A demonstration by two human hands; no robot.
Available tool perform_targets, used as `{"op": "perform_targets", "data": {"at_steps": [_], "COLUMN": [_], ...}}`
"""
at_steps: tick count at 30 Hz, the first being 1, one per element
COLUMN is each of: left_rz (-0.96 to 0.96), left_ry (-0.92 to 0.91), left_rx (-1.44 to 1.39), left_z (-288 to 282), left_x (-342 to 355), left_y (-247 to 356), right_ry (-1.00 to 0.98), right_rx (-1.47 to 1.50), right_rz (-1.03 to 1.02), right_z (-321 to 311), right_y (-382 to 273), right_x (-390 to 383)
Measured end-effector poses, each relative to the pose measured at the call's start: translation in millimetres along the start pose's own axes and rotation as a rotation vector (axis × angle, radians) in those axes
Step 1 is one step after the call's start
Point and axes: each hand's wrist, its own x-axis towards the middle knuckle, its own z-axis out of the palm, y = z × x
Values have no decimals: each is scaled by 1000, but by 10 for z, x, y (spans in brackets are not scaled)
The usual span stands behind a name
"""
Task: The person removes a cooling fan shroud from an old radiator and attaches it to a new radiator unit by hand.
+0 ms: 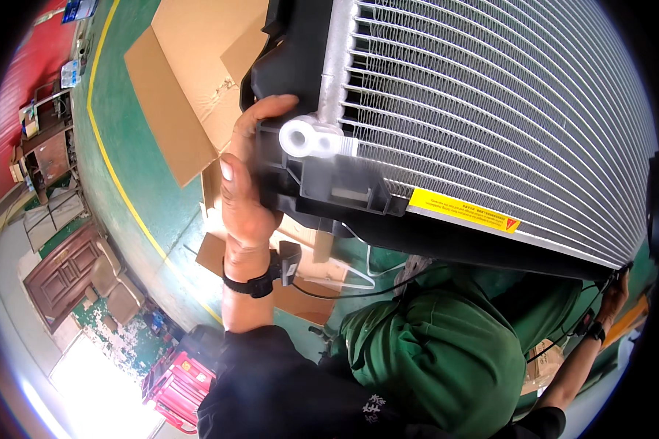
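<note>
A large car radiator (490,110) with silver fins is tilted in front of me, filling the upper right of the view. Black plastic (289,73) borders its left side and lower edge. My left hand (249,183) is closed around the black left corner, thumb and fingers apart, beside a pale metal fitting (298,137) with a round port. Along the lower edge runs a yellow label (465,210). At the far lower right corner, my right hand (615,296) grips the radiator's edge; its fingers are partly hidden.
An opened cardboard box (168,110) lies on the green floor behind the radiator. My green trousers (447,329) are just below its lower edge. Thin black cable (351,295) hangs from my left wristband (260,284). Red case (181,388) and brown panelled door (66,274) stand left.
</note>
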Motion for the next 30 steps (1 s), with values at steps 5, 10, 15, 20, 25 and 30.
{"op": "perform_targets", "data": {"at_steps": [5,10,15,20,25,30], "left_rz": [72,-89,10,35,72,96], "left_ry": [35,217,151,90,46,56], "left_rx": [24,-187,-170,-144,-145,-132], "left_z": [2,174,72,24,6,19], "left_x": [54,4,13,0,-19,-61], "left_y": [-42,62,5,8,-48,-61], "right_ry": [-68,-39,-53,-22,106,189], "right_rx": [-2,-21,-36,-30,-183,-476], "right_rz": [5,-10,-20,-13,-66,-146], "right_z": [29,46,19,83,484,983], "right_y": [-4,-5,-33,-3,17,70], "right_x": [11,4,18,38,18,41]}}
